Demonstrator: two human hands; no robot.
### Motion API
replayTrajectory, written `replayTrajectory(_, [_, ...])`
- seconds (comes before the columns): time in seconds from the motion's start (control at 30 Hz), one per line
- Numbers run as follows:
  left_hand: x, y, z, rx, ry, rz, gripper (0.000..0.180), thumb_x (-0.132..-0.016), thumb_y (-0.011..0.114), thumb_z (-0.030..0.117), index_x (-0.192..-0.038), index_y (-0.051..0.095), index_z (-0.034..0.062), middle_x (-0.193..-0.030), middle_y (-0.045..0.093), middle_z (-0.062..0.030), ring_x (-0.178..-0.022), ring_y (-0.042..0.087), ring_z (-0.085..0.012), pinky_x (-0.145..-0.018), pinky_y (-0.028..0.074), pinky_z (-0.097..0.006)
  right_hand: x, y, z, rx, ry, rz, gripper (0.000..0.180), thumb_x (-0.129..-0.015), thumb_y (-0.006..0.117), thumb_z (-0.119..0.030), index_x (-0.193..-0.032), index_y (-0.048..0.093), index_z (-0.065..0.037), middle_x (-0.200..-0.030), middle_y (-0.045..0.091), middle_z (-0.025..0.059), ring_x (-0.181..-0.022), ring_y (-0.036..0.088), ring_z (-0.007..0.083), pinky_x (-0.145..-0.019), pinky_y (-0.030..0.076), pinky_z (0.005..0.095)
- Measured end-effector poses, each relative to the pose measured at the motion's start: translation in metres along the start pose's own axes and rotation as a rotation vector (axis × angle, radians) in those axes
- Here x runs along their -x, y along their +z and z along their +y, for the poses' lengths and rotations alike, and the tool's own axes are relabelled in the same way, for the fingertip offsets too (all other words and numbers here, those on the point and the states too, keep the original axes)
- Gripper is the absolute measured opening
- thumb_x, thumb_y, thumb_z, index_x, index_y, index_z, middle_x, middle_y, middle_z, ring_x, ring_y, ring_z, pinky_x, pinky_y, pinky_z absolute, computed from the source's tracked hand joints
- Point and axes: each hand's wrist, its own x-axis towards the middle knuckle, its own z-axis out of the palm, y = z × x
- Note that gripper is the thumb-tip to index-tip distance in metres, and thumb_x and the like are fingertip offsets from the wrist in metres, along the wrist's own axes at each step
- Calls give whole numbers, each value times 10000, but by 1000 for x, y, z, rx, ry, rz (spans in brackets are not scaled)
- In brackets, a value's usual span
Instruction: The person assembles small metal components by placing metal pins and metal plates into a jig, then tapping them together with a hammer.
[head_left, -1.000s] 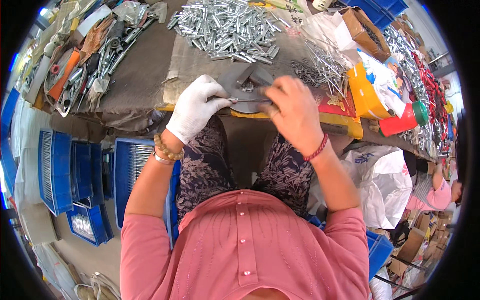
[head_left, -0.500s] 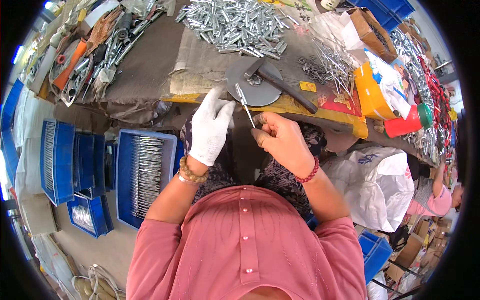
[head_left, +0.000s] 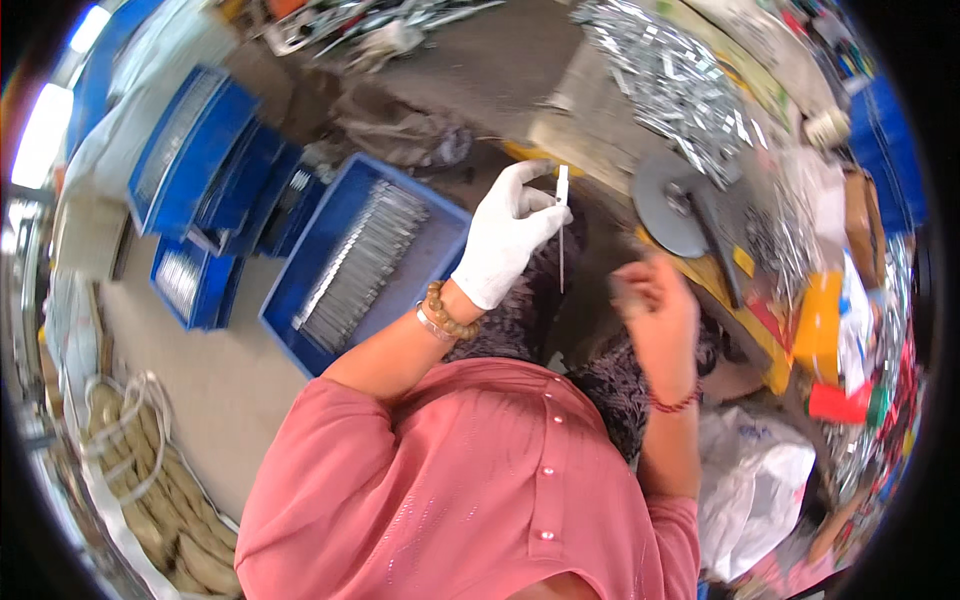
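My left hand (head_left: 508, 235), in a white knit glove, is closed on a thin metal rod with a thicker silvery sleeve (head_left: 562, 187) at its upper end. The rod's narrow shaft (head_left: 562, 262) points down over my lap. My bare right hand (head_left: 655, 300) is apart from it, to the right, blurred by motion. Its fingers are loosely curled, with nothing visible in them. Left of my gloved hand is a blue bin (head_left: 440, 215), with similar rods (head_left: 365, 265) lying in a neat row inside.
On the workbench to the right, a hammer (head_left: 715, 240) lies across a round grey plate (head_left: 655, 205). Beyond it spreads a pile of metal sleeves (head_left: 670, 85). Loose thin rods (head_left: 790, 240) lie near a yellow box (head_left: 818, 325). More blue bins (head_left: 190, 150) are stacked at left.
My view has turned toward the left. My right hand has let go of the rod and drawn away. My left hand now holds the rod, nearer the blue bin.
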Motion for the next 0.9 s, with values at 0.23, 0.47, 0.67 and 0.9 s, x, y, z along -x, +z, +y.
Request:
replayTrajectory(0.23, [15,-162,-53,-295,-144,586,586,-961,718,107,-1490,496,-12,-1071,720,-92,-745,579,-76,-637,478,-224,-31,-48,23,-210,136,101,310,-1062,654,-138,-1348,631,-21,-1031,746,50,-750,623,53,-644,506,194])
replayTrajectory(0.47, [-2,-291,-145,-420,-183,941,553,-843,799,125,-1348,635,-30,-1199,738,-160,-1001,728,-250,-888,578,-348,-32,-49,26,-248,142,99,295,-1043,658,-113,-1324,654,-22,-999,738,40,-718,620,48,-610,501,193])
replayTrajectory(0.67, [-31,-317,-145,-504,-282,1017,489,-828,836,162,-1264,686,-4,-1091,761,-157,-968,737,-249,-864,591,-355,-34,-45,21,-258,134,79,332,-1037,661,-119,-1352,647,-13,-972,729,33,-727,623,47,-619,504,194])
replayTrajectory(0.9, [-36,-290,-120,-901,-66,1046,474,-868,833,343,-1192,713,18,-1116,755,-207,-1053,723,-326,-948,547,-401,-27,-50,27,-271,138,71,377,-1058,637,-131,-1426,604,-55,-1030,711,37,-770,638,70,-674,529,213])
